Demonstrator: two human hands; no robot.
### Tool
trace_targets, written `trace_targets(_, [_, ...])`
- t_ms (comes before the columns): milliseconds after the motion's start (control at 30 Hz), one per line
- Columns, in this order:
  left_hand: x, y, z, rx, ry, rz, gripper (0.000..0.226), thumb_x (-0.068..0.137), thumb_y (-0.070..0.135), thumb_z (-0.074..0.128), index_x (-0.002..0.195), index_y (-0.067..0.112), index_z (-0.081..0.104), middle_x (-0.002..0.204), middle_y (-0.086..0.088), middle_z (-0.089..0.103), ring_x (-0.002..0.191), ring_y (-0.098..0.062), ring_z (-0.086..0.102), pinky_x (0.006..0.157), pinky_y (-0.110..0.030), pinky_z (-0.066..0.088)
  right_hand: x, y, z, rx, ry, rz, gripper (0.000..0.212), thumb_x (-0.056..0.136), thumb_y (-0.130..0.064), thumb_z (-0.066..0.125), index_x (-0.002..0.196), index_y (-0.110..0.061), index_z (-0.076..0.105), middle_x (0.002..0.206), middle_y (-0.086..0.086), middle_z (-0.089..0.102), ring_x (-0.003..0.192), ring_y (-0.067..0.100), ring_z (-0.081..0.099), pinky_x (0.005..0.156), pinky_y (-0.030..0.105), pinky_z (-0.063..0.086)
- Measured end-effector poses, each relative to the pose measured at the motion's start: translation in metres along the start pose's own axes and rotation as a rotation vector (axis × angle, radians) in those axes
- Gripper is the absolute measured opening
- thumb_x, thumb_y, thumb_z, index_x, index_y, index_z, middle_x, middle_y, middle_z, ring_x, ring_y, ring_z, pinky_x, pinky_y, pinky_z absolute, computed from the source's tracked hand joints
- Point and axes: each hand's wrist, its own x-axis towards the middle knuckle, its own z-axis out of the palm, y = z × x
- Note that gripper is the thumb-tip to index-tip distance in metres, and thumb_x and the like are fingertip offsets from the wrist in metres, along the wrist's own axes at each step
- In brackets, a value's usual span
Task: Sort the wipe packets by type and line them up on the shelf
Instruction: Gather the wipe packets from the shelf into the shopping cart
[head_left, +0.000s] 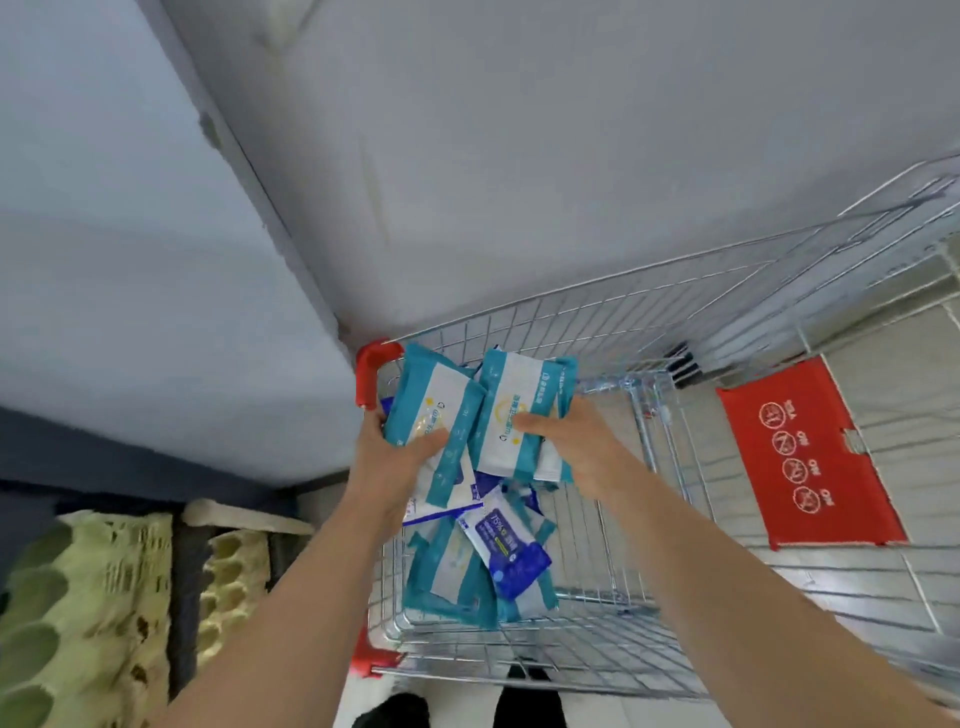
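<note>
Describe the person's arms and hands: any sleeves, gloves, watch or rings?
The left hand and right hand are ungloved, with no rings visible. The left forearm and right forearm are bare as far as the frame shows: no sleeve, watch or wristband in view.

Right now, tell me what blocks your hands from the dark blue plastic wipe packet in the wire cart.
Nothing covers the dark blue wipe packet; it lies atop the pile. But the left hand and right hand both grip teal-and-white packets.
</note>
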Motion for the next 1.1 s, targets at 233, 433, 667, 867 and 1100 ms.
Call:
trace_targets(233, [0.075, -0.065, 0.020, 0.025, 0.191, -0.033, 0.039, 0.075, 0.004, 0.078, 0.101, 0.020, 0.053, 0.100, -0.008, 0.070, 0.084, -0.027, 0.071, 0.069, -0.044, 0.059, 0.108, 0.052, -0.003, -0.080, -0.100, 0.051, 0.025, 0.079, 0.000, 0.073, 0.100, -0.011, 0.066, 0.096, 0.005, 0.073, 0.080, 0.014, 0.071, 0.069, 0.027, 0.058])
trace_targets(433, [0.110, -0.107, 0.028, 0.221, 0.320, -0.050, 0.040, 0.075, 0.015, 0.079, 0.103, 0.021, 0.050, 0.090, 0.003, 0.064, 0.079, -0.017, 0.065, 0.062, -0.029, 0.053, 0.172, 0.106, 0.000, -0.417, -0.065, 0.049, 0.069, 0.054, -0.058, 0.076, 0.109, -0.020, 0.056, 0.110, 0.006, 0.067, 0.101, 0.026, 0.064, 0.091, 0.044, 0.052])
trace_targets(667, [0.130, -0.117, 0.032, 0.320, 0.415, -0.065, 0.046, 0.077, 0.031, 0.078, 0.111, 0.020, 0.048, 0.089, 0.009, 0.057, 0.076, -0.008, 0.056, 0.075, -0.029, 0.044, 0.199, 0.112, 0.014, -0.621, 0.006, 0.099, 0.101, 0.065, -0.065, 0.071, 0.144, -0.018, 0.028, 0.141, 0.012, 0.038, 0.132, 0.033, 0.035, 0.108, 0.052, 0.033])
trace_targets(867, [0.116, -0.107, 0.031, 0.461, 0.429, -0.087, 0.059, 0.077, 0.040, 0.076, 0.123, 0.015, 0.050, 0.104, 0.003, 0.062, 0.090, -0.019, 0.059, 0.079, -0.032, 0.046, 0.186, 0.105, 0.010, -0.811, 0.139, -0.042, 0.108, 0.065, -0.066, 0.071, 0.146, -0.013, 0.022, 0.145, 0.013, 0.034, 0.136, 0.032, 0.031, 0.110, 0.050, 0.029])
trace_targets(1100, [0.045, -0.067, 0.021, 0.820, 0.358, 0.042, 0.043, 0.093, 0.024, 0.058, 0.135, 0.018, 0.049, 0.135, -0.003, 0.054, 0.112, -0.021, 0.057, 0.078, -0.029, 0.044, 0.103, 0.068, 0.014, -0.964, -0.101, -0.422, 0.053, 0.090, -0.037, 0.061, 0.134, -0.012, 0.046, 0.136, 0.007, 0.049, 0.128, 0.025, 0.041, 0.109, 0.036, 0.030])
